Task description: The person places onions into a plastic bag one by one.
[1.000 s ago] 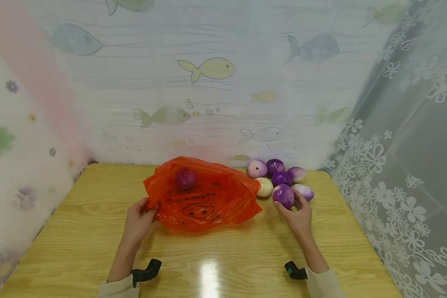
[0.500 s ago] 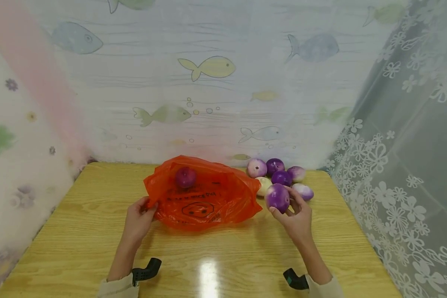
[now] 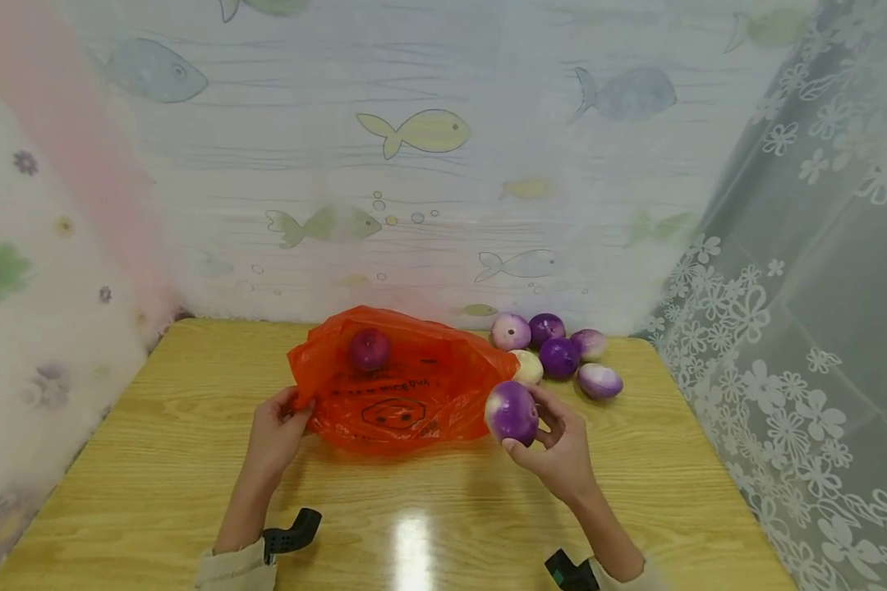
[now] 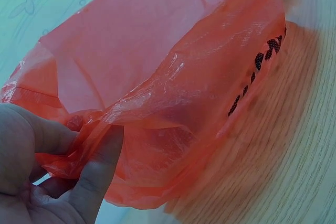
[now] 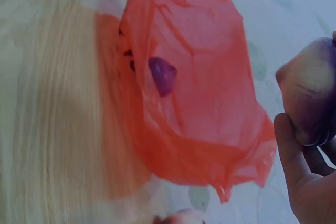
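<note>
The bench (image 3: 155, 460) carries a red bag (image 3: 451, 414) near its far edge, mouth gaping; the left hand (image 3: 275, 431) pinches the rim, presumably to stop it collapsing. The right hand (image 3: 558, 451), well apart, grips a purple turnip (image 3: 513, 413) from its right side, raised beside the bag's right end, likely leaving its left side clear. Six loose turnips (image 3: 559, 359) cluster towards the far right corner (one more turnip (image 3: 369, 350) sits inside the bag). Since the earlier frame, the held turnip has moved left, off that cluster, while the left hand has stayed put
</note>
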`<action>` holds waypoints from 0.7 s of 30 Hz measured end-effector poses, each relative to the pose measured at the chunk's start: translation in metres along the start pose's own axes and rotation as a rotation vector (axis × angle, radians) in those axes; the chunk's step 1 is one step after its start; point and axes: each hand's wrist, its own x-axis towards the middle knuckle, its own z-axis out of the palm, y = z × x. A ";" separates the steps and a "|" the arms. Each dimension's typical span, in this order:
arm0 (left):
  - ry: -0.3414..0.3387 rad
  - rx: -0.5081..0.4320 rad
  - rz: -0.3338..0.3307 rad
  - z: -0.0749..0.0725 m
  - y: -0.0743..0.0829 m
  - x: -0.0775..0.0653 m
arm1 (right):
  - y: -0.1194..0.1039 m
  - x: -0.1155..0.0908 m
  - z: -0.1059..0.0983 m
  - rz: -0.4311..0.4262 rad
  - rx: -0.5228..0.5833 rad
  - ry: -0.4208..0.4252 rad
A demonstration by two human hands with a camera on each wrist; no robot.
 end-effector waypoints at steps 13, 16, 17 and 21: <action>-0.006 0.008 -0.012 0.000 0.002 -0.001 | -0.001 0.001 0.044 0.138 0.017 -0.170; -0.006 -0.004 -0.003 0.000 0.002 0.000 | -0.002 0.005 0.054 0.211 -0.016 -0.188; -0.007 -0.009 0.001 0.000 0.001 0.000 | -0.002 0.007 0.057 0.234 -0.030 -0.191; -0.012 -0.029 0.009 0.002 0.001 0.000 | -0.001 0.016 0.071 0.295 -0.069 -0.199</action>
